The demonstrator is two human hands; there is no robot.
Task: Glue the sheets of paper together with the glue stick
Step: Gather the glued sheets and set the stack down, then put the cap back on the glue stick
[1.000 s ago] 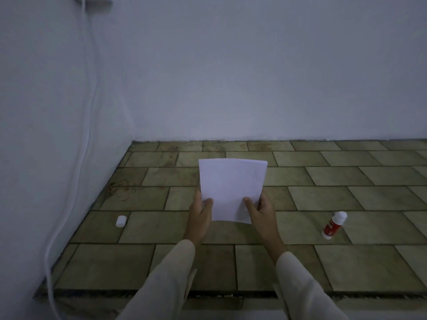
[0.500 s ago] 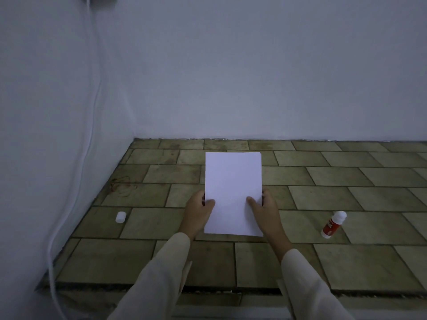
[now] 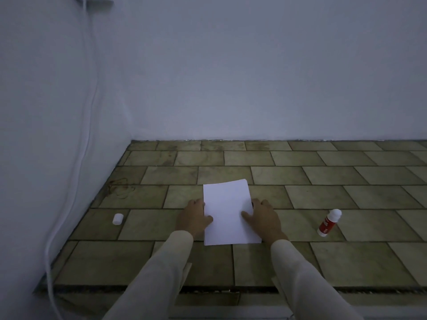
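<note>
The left hand [image 3: 193, 217] and right hand [image 3: 262, 217] grip the paper [image 3: 230, 212] by its side edges, thumbs on top, apparently flat on the tiled desk [image 3: 346, 262]. The glue stick [image 3: 328, 222] lies at 3 o'clock, uncapped it seems; its white cap [image 3: 117, 219] sits at 9 o'clock.

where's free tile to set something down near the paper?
Bare tile lies between the cap and the left hand, between the right hand and the glue stick, and behind the paper up to the wall. Only the middle is crowded: both hands sit at the paper's edges.
</note>
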